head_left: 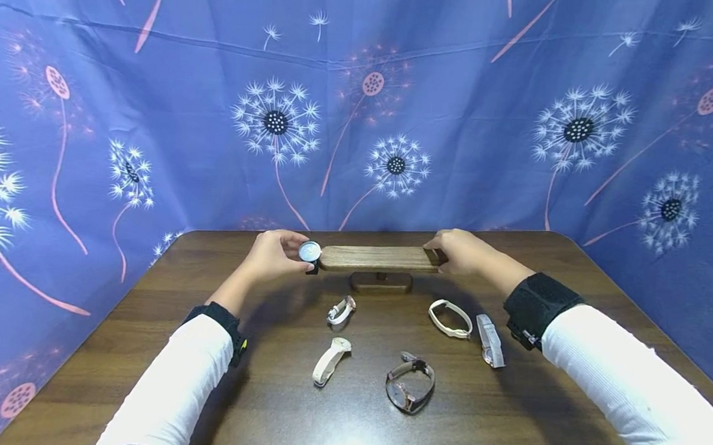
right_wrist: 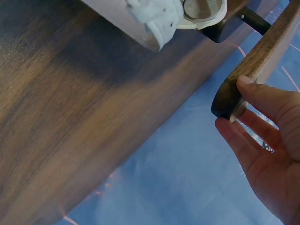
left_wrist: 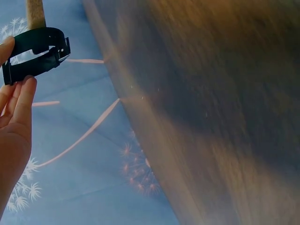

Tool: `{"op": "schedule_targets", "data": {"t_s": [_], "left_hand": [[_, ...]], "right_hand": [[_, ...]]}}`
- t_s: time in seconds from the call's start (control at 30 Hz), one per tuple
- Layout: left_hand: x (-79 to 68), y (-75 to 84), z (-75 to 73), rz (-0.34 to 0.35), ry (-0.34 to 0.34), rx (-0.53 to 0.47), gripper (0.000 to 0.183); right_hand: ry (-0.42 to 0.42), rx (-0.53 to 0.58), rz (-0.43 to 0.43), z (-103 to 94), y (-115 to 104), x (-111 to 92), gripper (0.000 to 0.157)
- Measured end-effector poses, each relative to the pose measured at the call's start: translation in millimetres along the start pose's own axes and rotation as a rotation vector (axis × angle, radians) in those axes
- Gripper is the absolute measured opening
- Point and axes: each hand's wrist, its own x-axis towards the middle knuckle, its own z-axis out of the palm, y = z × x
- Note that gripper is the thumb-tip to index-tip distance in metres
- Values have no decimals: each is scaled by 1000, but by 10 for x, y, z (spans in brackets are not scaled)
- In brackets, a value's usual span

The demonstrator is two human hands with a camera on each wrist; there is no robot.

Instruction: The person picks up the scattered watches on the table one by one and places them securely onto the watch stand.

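A wooden watch stand [head_left: 379, 258] has a long horizontal bar on a short post above an oval base [head_left: 381, 282]. My left hand [head_left: 273, 253] pinches a watch [head_left: 310, 251] with a pale round dial, right at the bar's left end. In the left wrist view, its black strap [left_wrist: 35, 70] forms a loop between thumb and fingertips, with the bar's tip just beyond it. My right hand [head_left: 460, 249] grips the bar's opposite end. Thumb and fingers pinch its dark tip [right_wrist: 226, 99] in the right wrist view.
Several watches lie on the brown wooden table [head_left: 213, 363] in front of the stand: a small white one [head_left: 341, 310], a cream one [head_left: 331, 362], a brown-strapped one [head_left: 410, 386], a cream loop [head_left: 450, 319] and a pale-strapped one [head_left: 490, 341]. Blue dandelion-print cloth [head_left: 339, 112] hangs behind.
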Motion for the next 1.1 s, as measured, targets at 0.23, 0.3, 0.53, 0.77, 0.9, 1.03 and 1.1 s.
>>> {"op": "schedule_targets", "data": {"t_s": [0.23,0.3,0.53,0.77,0.9,1.03,1.1], "left_hand": [[94,-6,147,-19,-44,-42,50],[106,10,172,-25,-59,-39,51],[120,55,219,-65,-101,-62,51],[155,73,253,-47,-114,-16,52],[175,84,264,-31,-126,15,55],[205,105,267,0,-128,64,52],[223,120,271,18,-130,95,50]], "right_hand": [[5,-1,16,31,-3,-5,46],[5,-2,21,44,-17,10,46],[-2,16,31,20,-52,44,46],[-5,4,36,10,-37,56,46],[3,-3,28,9,-40,57,47],[-3,-14,31,14,-35,63,47],[-8,-14,35,19,-30,69,47]]}}
